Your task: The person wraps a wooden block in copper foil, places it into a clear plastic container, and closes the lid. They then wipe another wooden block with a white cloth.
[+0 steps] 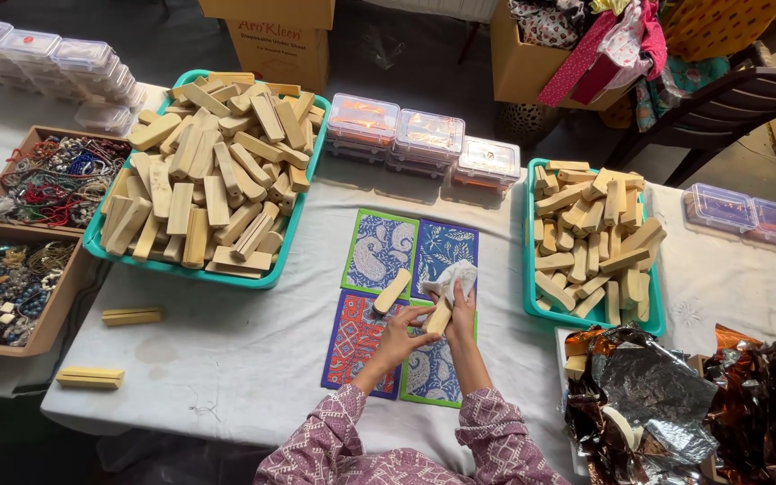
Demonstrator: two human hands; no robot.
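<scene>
Near the table's front edge, above four patterned cards (379, 247), the person's left hand (403, 339) grips a pale wooden block (439, 317) while the right hand (462, 305) closes on a white cloth (454, 277) pressed to the block's far end. One block (392, 291) lies on the cards just left. Judging by the heaped left tray (101, 241) and the right tray (528, 269), most blocks seem still unhandled.

Left hand (403, 338) and right hand (462, 310) close together, each grip closed, forearms angled inward, patterned sleeves
</scene>
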